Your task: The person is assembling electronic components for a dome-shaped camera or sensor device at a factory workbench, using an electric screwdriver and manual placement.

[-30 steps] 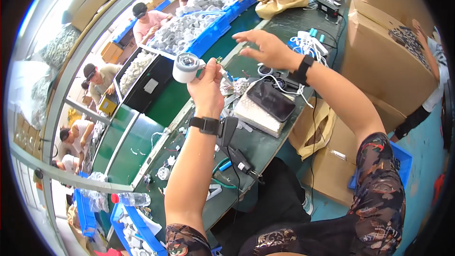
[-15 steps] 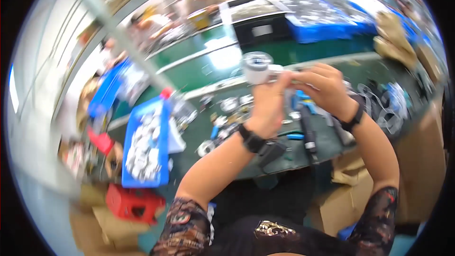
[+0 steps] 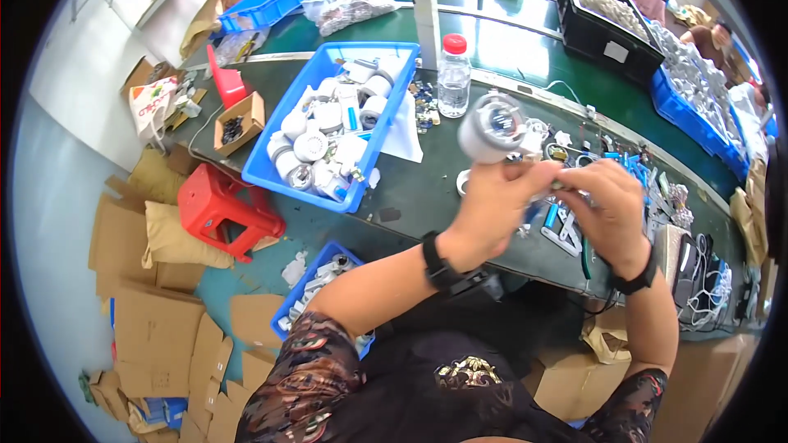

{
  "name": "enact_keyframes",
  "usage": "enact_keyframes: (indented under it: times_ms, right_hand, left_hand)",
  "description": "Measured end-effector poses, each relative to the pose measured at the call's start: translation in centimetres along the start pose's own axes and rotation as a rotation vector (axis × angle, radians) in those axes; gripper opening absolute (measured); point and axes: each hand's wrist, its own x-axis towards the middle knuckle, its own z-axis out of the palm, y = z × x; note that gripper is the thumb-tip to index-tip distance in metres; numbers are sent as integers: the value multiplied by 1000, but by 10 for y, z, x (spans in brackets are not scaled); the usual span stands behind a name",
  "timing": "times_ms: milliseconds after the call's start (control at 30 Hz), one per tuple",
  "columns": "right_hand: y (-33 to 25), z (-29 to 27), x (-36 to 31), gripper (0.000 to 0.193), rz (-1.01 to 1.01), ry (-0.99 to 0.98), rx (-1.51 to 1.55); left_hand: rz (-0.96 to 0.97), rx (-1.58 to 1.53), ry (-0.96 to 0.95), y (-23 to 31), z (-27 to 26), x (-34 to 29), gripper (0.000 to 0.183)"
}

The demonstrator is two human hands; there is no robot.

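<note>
My left hand (image 3: 484,221) is closed round the lower part of a white round-headed device (image 3: 484,133), whose clear-topped round end points up and away from me. Close beside it, my right hand (image 3: 611,212) has its thumb and fingers pinched together near the left fingertips. What lies in that pinch is too small and covered to make out. Both hands are above the dark green bench. Under and beyond them lie blue cylinders, a white bracket-like piece (image 3: 562,234) and other small parts. Left of the hands, a blue bin (image 3: 384,141) holds several similar white round-headed pieces.
A clear bottle with a red cap (image 3: 454,82) stands behind the bin. On the floor at left are a red stool (image 3: 215,205), flattened cardboard (image 3: 156,332) and a second blue bin (image 3: 287,305). Coiled cables (image 3: 716,291) lie at right. Co-workers sit beyond the green conveyor (image 3: 525,49).
The view has swung to the left, so the blue bin and stool sit nearer the middle. Both hands stay together, with the white device still in the left one.
</note>
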Motion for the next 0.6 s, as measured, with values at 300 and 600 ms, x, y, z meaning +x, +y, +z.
enact_keyframes:
  times_ms: [300, 600]
  right_hand:
    - [-25, 73, 18, 28, -26, -45, 75]
    - [-39, 115, 18, 28, -25, -35, 81]
  left_hand:
    - [-21, -1, 98, 24, -84, -18, 40]
    - [-101, 7, 32, 30, -134, -20, 51]
